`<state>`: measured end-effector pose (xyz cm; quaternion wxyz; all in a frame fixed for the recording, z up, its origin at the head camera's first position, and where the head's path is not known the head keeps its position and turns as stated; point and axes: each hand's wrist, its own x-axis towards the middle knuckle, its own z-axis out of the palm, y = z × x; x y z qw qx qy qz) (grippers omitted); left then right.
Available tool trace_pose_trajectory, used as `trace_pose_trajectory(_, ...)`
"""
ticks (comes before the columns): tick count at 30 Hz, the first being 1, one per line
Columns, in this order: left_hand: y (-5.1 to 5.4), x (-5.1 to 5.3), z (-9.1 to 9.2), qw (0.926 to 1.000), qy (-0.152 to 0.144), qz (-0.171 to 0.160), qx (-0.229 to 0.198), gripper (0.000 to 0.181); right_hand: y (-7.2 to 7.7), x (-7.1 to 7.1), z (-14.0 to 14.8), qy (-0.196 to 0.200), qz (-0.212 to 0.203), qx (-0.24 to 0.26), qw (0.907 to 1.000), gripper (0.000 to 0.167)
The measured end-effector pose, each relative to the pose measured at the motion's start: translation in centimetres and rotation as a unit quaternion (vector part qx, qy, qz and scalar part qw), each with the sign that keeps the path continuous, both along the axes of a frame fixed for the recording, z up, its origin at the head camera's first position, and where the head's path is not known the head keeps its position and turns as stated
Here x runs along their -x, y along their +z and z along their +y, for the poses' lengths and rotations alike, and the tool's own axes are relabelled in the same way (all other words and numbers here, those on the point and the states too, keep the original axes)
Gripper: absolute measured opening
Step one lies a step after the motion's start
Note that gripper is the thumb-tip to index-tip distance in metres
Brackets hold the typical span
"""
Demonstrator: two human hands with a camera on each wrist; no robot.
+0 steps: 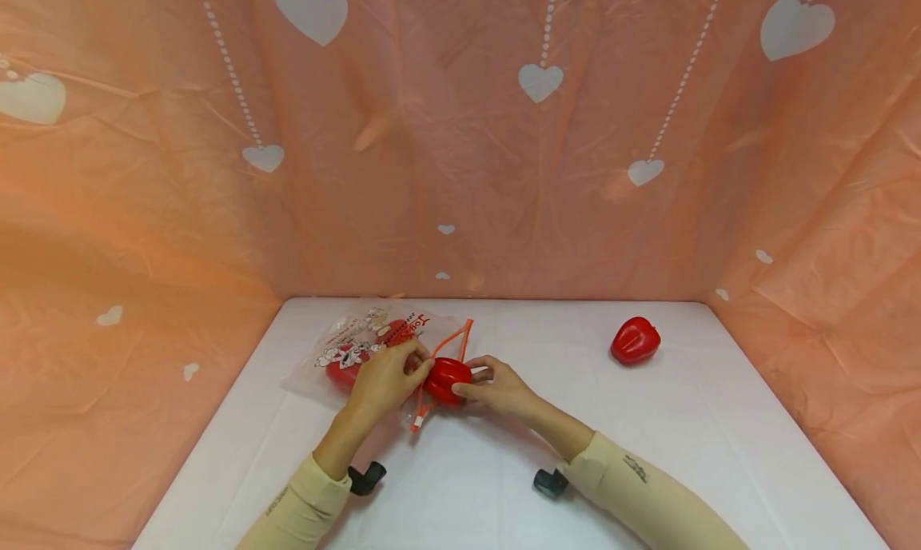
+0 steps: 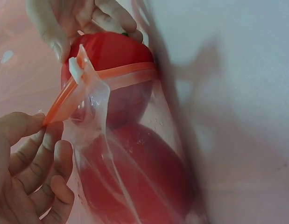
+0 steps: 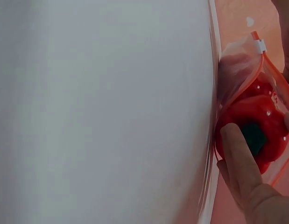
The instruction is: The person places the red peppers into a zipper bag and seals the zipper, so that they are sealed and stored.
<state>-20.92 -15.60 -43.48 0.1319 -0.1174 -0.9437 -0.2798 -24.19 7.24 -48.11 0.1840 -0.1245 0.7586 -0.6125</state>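
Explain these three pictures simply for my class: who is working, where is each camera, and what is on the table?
There is no robot here: a person works with two bare hands. The wide picture comes from a camera on the head; the two close ones come from cameras worn on each wrist. On the white table lie a see-through bag with red shapes inside, and a lone red pepper off to the right. The left hand pinches the bag's orange edge. The right hand holds another red pepper, partly inside the bag's opening.
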Motion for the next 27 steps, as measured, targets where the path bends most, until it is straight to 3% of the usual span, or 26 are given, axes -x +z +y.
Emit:
trace_pose_trajectory(8,0.0,0.0,0.0,1.0,0.0,0.004,0.001,0.007,-0.1,0.1,-1.2,-0.023,-0.03,0.04,0.9985,0.061)
trace_pose_trajectory(15,0.0,0.0,-0.1,1.0,0.0,0.003,0.003,0.007,-0.2,0.2,-1.8,-0.042,-0.032,0.035,0.998,0.063)
trace_pose_trajectory(20,0.0,-0.1,0.0,1.0,0.0,0.0,0.005,0.009,-0.4,0.4,-2.2,-0.061,-0.038,0.069,0.995,0.055)
trace_pose_trajectory(24,0.0,-0.1,0.0,1.0,0.001,-0.002,0.005,0.009,-0.3,0.6,-2.3,-0.06,-0.014,0.077,0.9951,0.046)
trace_pose_trajectory(27,0.0,-0.1,0.0,1.0,0.002,-0.005,0.004,0.009,-0.2,0.6,-2.3,-0.042,0.015,0.052,0.9976,0.044)
